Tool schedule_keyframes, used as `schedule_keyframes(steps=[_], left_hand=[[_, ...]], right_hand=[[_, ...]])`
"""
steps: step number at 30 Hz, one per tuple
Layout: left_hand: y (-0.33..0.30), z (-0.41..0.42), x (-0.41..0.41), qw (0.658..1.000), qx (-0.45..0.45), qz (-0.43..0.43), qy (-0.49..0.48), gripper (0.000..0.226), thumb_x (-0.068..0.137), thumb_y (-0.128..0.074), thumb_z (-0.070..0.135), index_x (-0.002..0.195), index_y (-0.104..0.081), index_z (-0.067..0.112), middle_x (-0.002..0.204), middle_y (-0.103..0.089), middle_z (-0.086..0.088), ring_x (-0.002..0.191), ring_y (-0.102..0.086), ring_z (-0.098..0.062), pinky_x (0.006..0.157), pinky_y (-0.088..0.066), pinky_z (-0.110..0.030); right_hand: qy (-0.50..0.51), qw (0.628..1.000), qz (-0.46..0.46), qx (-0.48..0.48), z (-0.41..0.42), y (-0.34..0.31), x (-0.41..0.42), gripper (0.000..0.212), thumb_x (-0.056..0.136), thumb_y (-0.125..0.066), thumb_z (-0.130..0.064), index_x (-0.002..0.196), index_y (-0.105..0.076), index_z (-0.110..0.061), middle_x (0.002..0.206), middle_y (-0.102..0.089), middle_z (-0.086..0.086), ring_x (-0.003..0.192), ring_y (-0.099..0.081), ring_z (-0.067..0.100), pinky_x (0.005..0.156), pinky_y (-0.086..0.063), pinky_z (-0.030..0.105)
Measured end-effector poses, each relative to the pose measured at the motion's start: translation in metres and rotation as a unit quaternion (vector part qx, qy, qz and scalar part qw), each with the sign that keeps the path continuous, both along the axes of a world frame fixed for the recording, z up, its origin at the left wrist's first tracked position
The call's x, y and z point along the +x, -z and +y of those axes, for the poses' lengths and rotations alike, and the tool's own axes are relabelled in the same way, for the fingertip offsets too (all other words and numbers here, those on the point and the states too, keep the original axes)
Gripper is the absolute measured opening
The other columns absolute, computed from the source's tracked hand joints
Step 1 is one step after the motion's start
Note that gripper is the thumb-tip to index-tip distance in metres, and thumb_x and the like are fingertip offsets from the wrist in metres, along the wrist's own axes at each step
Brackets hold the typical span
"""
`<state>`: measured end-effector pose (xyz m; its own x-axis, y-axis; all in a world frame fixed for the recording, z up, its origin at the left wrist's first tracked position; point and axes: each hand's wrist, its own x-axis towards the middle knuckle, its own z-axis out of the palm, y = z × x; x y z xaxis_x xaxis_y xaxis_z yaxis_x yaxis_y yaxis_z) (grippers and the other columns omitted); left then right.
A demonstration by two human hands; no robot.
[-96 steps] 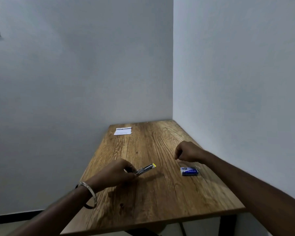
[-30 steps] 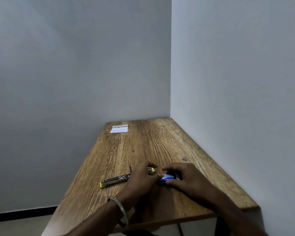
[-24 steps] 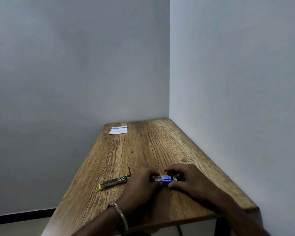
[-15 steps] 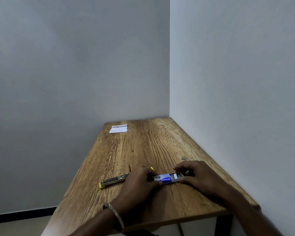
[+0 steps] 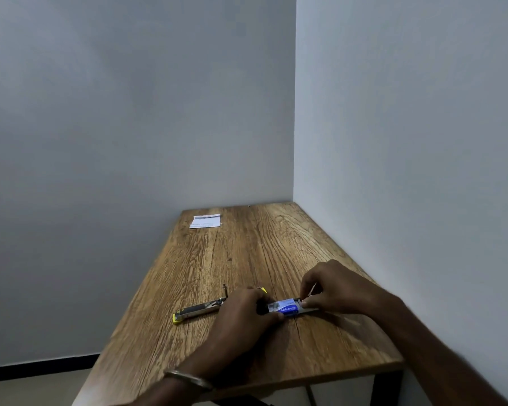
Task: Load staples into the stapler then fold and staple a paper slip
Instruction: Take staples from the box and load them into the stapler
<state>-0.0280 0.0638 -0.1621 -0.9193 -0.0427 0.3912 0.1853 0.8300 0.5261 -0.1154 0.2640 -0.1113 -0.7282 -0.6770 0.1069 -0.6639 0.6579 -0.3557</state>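
A wooden table (image 5: 247,259) stands in a corner (grey walls (image 5: 129,112)), dark skirting (image 5: 35,364) below.

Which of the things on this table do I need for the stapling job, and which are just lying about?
Needed:
- stapler, lying open, not held
- staple box, held by left hand, right hand at its open end
- paper slip, at the far corner

Lying about:
- nothing on the table; the bracelet is only worn

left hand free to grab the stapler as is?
Probably not yet: the left hand is pinning the staple box while the right hand works its open end. The stapler itself lies unobstructed just beside it.
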Motion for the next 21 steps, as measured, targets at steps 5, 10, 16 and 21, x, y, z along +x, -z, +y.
schedule_keyframes(steps=[5,10,16,21], left_hand=[[0.002,-0.001,-0.001,1.000,0.003,0.002,0.003,0.033,0.078,-0.073,0.045,0.106,-0.071,0.027,0.097,-0.059,0.015,0.087,-0.056,0.003,0.083,-0.053,-0.028],[0.003,-0.002,-0.001,1.000,-0.003,-0.003,0.004,0.033,0.079,-0.072,0.046,0.107,-0.070,0.027,0.101,-0.061,0.014,0.089,-0.057,0.001,0.084,-0.053,-0.030],[0.003,-0.001,-0.001,1.000,-0.007,-0.003,0.006,0.034,0.080,-0.071,0.045,0.109,-0.069,0.028,0.102,-0.060,0.014,0.089,-0.055,0.002,0.085,-0.053,-0.028],[0.003,0.000,-0.002,1.000,-0.009,-0.005,0.001,0.036,0.079,-0.071,0.047,0.110,-0.068,0.028,0.103,-0.061,0.013,0.091,-0.056,0.000,0.085,-0.053,-0.030]], right_hand=[[-0.035,0.998,-0.024,0.037,-0.001,-0.009,-0.002,0.021,0.087,-0.074,-0.014,0.107,-0.076,-0.016,0.107,-0.074,-0.005,0.094,-0.067,0.004,0.082,-0.054,0.021],[-0.025,0.998,-0.027,0.040,-0.001,-0.008,-0.005,0.020,0.087,-0.074,-0.014,0.107,-0.076,-0.018,0.106,-0.073,-0.005,0.088,-0.063,0.000,0.071,-0.046,0.011],[-0.032,0.998,-0.046,0.040,0.000,-0.011,-0.006,0.022,0.086,-0.074,-0.011,0.107,-0.076,-0.019,0.106,-0.074,-0.006,0.088,-0.064,-0.001,0.073,-0.049,0.013],[-0.017,0.997,-0.055,0.056,-0.003,-0.013,-0.008,0.019,0.086,-0.074,-0.013,0.105,-0.074,-0.016,0.110,-0.072,-0.004,0.091,-0.061,0.001,0.080,-0.051,0.018]])
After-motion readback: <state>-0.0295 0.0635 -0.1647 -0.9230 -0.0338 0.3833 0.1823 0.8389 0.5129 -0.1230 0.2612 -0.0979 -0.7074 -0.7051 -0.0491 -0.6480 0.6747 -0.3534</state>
